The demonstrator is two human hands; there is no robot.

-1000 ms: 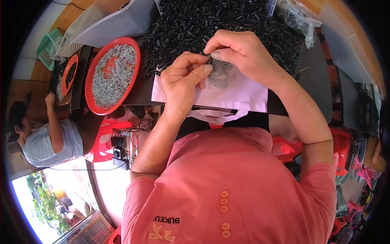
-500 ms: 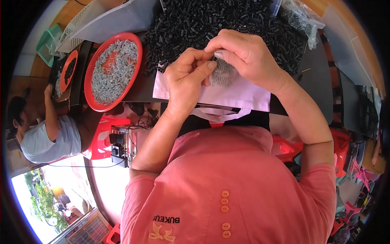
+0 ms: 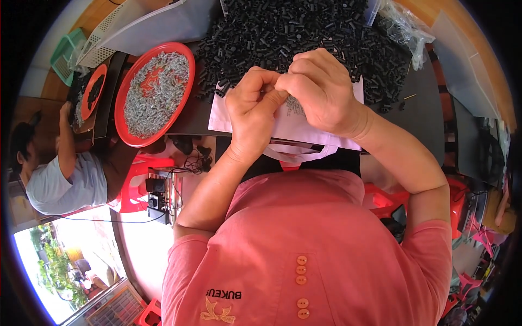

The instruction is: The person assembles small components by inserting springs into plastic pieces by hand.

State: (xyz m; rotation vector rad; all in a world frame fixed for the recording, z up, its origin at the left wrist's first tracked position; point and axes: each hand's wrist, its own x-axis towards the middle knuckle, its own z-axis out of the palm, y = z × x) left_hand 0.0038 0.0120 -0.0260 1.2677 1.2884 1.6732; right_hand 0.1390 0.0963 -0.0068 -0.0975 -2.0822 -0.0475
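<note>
My left hand [image 3: 254,108] is closed, thumb and forefinger pinched together above a pale pink cloth [image 3: 223,117]. Close against it, my right hand [image 3: 323,92] has its fingers curled in, and the fingertips of both hands meet. Whatever they pinch is too small or too hidden to make out. Beneath the right hand a small heap of thin grey metal pieces [image 3: 294,107] lies on the cloth, partly covered by that hand. Just beyond my hands spreads a large pile of short black tubular parts [image 3: 283,38].
A red round tray [image 3: 120,117] of silvery small parts stands to the left on the dark table [image 3: 187,122]. Further left a person [image 3: 65,179] sits beside an orange tray [image 3: 89,108] with black parts. A clear plastic bag [image 3: 410,32] lies at the far right.
My right hand has turned and curled its fingers further, covering more of the grey heap. My left hand has stayed nearly in place, still pinched against the right.
</note>
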